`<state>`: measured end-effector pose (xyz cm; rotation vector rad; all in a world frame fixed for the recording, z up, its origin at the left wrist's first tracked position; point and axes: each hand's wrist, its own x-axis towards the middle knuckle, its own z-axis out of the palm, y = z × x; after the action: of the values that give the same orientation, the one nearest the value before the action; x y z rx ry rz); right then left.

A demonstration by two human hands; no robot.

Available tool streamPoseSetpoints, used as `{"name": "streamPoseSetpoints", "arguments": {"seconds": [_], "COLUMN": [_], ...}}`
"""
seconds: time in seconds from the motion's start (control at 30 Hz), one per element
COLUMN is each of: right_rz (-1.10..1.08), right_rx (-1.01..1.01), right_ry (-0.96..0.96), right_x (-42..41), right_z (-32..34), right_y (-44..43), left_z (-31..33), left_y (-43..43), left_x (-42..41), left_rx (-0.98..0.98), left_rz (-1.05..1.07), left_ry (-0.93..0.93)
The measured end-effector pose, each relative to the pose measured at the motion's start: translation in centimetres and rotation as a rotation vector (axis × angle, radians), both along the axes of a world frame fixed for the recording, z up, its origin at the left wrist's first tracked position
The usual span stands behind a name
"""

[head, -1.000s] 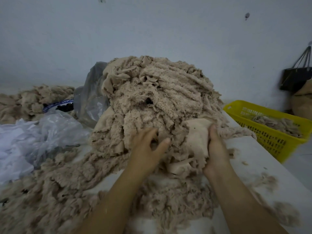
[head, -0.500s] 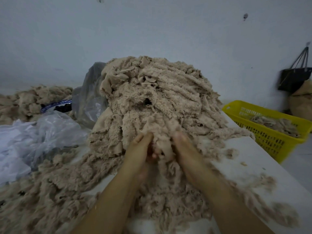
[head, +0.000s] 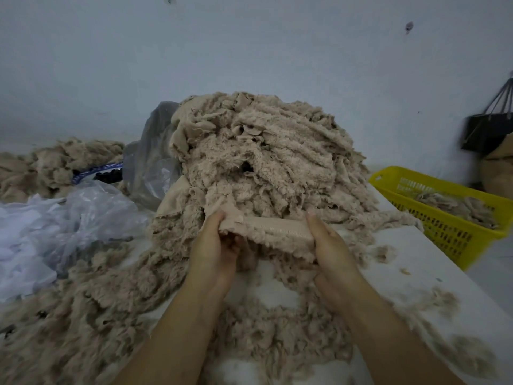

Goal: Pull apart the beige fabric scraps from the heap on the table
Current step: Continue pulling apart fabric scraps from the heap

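A tall heap of beige fleecy fabric scraps [head: 263, 162] rises on the white table [head: 433, 273] in front of me. At its foot I hold one beige scrap [head: 273, 230] stretched flat between both hands, smooth backing up and fleece hanging below. My left hand [head: 215, 251] grips its left end, fingers curled under. My right hand [head: 330, 245] pinches its right end, thumb on top. More loose scraps [head: 91, 315] spread over the table to the left and under my forearms.
A yellow plastic basket [head: 455, 226] with a few scraps stands off the table's right edge. Crumpled clear and white plastic bags [head: 69, 223] lie at left, a second beige pile [head: 55, 165] behind them. A dark bag [head: 488, 129] hangs on the wall at right.
My hands came together on the heap's front, took hold of one scrap, then moved apart, stretching it flat between them.
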<state>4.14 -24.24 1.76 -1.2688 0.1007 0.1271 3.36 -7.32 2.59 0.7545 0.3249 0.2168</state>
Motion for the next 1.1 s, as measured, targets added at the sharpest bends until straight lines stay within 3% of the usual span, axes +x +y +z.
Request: {"name": "streamPoseSetpoints", "arguments": {"seconds": [0.17,0.27,0.33,0.4,0.47,0.53,0.6,0.63,0.67,0.73,0.87,0.93,1.0,1.1], "right_rz": [-0.090,-0.224,-0.348,-0.342,-0.189,0.012,0.166,0.207,0.217,0.206,0.134,0.082,0.150,0.406], "right_rx": [-0.021,0.210,0.355,0.292,-0.042,-0.337,-0.365,-0.367,-0.382,-0.392,-0.418,-0.320,-0.235,-0.367], "right_ry": [-0.047,-0.097,-0.113,-0.151,-0.191,-0.271,-0.344,-0.367,-0.379,-0.392,-0.410,-0.384,-0.361,-0.326], "right_x": [0.3,0.6,1.0,1.1,0.8,0.3,0.0,0.0,0.1,0.1,0.4,0.3,0.0,-0.9], "right_z": [0.3,0.5,0.6,0.2,-0.4,-1.0,-1.5,-1.7,-1.7,-1.9,-1.8,-1.4,-1.0,-0.8], "right_y": [-0.6,-2.0,-4.0,-4.6,-2.9,-0.8,0.1,0.2,0.2,0.1,-0.3,-0.7,-0.8,0.1], "left_z": [0.2,0.5,0.4,0.1,0.1,-0.5,-1.4,-1.7,-2.0,-1.9,-0.4,0.1,0.5,0.5], "left_y": [0.4,2.5,4.4,4.0,1.6,-0.4,-1.2,-1.2,-1.3,-1.6,-1.4,-0.9,-0.6,-0.4], "left_x": [0.2,0.2,0.4,0.5,0.0,-0.3,-0.5,-0.5,-0.7,-1.0,-0.9,-0.9,-1.2,-1.1], "left_rx": [-0.155,-0.477,-0.526,-0.268,-0.066,0.385,0.902,1.045,1.069,0.927,0.337,0.131,0.025,-0.102], "left_rz": [0.045,0.024,0.086,0.099,0.007,-0.060,-0.112,-0.132,-0.146,-0.136,-0.144,-0.209,-0.291,-0.391], "left_ry": [-0.019,-0.126,-0.195,-0.164,-0.127,-0.056,0.001,0.003,-0.018,-0.076,-0.104,-0.154,-0.177,-0.229]}}
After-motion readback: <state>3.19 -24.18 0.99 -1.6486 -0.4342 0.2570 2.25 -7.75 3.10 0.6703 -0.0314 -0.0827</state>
